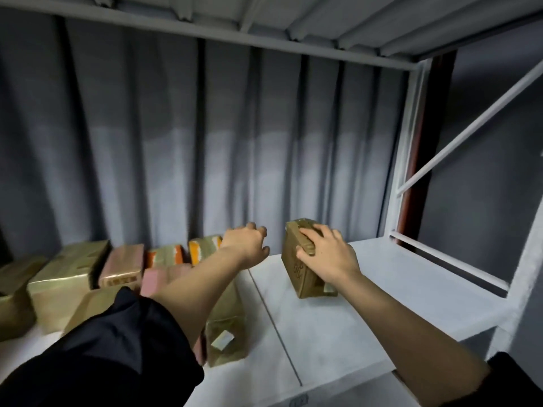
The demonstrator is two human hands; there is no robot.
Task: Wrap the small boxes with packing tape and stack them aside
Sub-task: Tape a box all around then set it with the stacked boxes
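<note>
The right hand (326,254) grips a taped box (302,265), tilted, near the shelf's (382,289) right edge. The left hand (246,242) hovers beside it, fingers loosely curled, holding nothing.

The left forearm (188,286) covers parts of the pink box (155,279) and the long tan box (226,327) behind it. The box (11,292) farthest left of the pink box is cut by the picture's edge. Print on the held box (296,270) is too blurred to read, and the right hand (329,254) hides its far side.
</note>
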